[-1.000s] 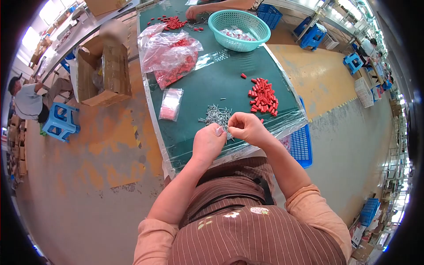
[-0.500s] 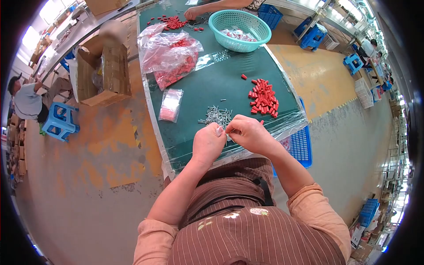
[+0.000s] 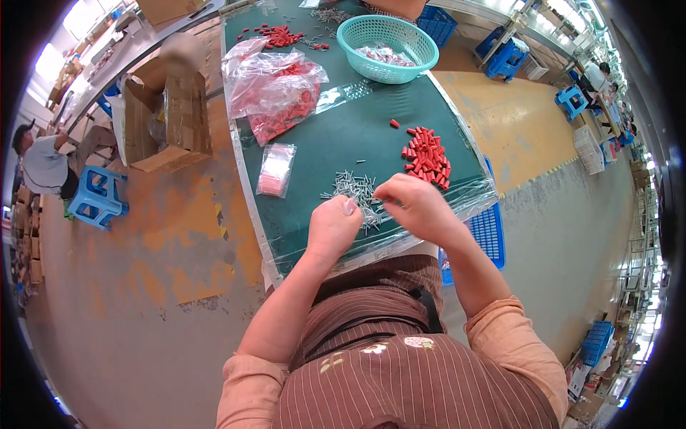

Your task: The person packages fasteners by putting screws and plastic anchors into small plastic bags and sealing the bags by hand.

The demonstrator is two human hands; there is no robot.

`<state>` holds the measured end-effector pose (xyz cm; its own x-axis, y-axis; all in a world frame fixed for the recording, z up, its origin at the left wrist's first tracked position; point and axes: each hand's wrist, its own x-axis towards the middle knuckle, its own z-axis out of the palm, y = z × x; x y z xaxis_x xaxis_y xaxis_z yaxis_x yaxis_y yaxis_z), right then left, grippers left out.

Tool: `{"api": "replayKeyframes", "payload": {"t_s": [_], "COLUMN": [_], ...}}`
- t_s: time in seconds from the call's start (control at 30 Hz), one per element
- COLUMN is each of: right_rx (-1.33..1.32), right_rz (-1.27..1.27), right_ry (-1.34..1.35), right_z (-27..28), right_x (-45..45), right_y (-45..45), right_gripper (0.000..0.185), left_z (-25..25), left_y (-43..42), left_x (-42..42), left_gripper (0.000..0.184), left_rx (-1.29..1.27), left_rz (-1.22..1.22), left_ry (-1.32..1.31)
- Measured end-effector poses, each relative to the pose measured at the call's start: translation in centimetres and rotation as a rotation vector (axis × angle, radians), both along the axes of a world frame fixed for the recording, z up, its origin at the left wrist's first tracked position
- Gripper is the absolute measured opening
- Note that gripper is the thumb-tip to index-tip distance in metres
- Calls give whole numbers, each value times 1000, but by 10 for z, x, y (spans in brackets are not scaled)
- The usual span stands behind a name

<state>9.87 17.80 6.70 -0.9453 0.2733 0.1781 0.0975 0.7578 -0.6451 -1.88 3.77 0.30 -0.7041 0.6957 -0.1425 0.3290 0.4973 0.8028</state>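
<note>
My left hand point(image 3: 334, 226) is closed, thumb on top, at the near left edge of a pile of small silver screws or pins point(image 3: 355, 187). Whatever its fingers may hold is hidden. To the right of it, my right hand point(image 3: 418, 205) is curled with its fingertips bent down over the pile's right side. I cannot make out anything between those fingertips. A gap separates the two hands. Just beyond my right hand lies a heap of red tapered caps point(image 3: 426, 157), with one loose red cap point(image 3: 394, 124) farther off.
A clear bag of red pieces point(image 3: 282, 107) and a small stack of clear bags point(image 3: 276, 170) lie on the green table point(image 3: 350, 136). A turquoise basket point(image 3: 387, 50) stands farther back. A blue crate point(image 3: 486, 239) sits below the right edge. Another person point(image 3: 396, 7) is at the far end.
My hands were together at the fingertips and are now apart. My right hand has moved right and slightly away from me. The other person's hand has left the far red pieces.
</note>
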Motion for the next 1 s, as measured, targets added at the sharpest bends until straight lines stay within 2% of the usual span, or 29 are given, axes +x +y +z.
{"api": "replayKeyframes", "payload": {"t_s": [0.13, 0.17, 0.23, 0.3, 0.33, 0.47, 0.53, 0.67, 0.83, 1.0], "right_rx": [-107, -125, 56, 270, 275, 320, 286, 267, 188, 303], "right_rz": [-96, -117, -201, -267, -301, -383, -362, -331, -282, -258], "right_ry": [-18, -14, -130, -274, -362, -337, -256, -264, -150, -161], "right_z": [-5, -7, -8, -16, -22, -53, -70, -88, -82, -97], "right_x": [9, 13, 23, 35, 41, 55, 57, 52, 46, 35], "right_y": [23, 28, 39, 50, 55, 61, 65, 76, 72, 74], "right_gripper": [14, 14, 16, 20, 26, 27, 26, 26, 20, 12], "left_z": [-17, -19, -22, -20, -14, -6, -9, -16, -13, -14], "left_y": [-1, -1, -1, -3, -3, -4, -3, -2, -2, -5], "left_x": [-12, -15, -25, -34, -37, -40, -39, -37, -30, -22], "left_gripper": [17, 18, 19, 13, 11, 8, 9, 10, 11, 12], "left_rx": [43, 29, 3, 42, 36, 54, 54, 26, 56, 85], "left_rz": [16, 34, 69, 108, 133, 193, 199, 171, 167, 170], "left_ry": [-109, -211, -412, -573, -636, -840, -844, -820, -738, -638]}}
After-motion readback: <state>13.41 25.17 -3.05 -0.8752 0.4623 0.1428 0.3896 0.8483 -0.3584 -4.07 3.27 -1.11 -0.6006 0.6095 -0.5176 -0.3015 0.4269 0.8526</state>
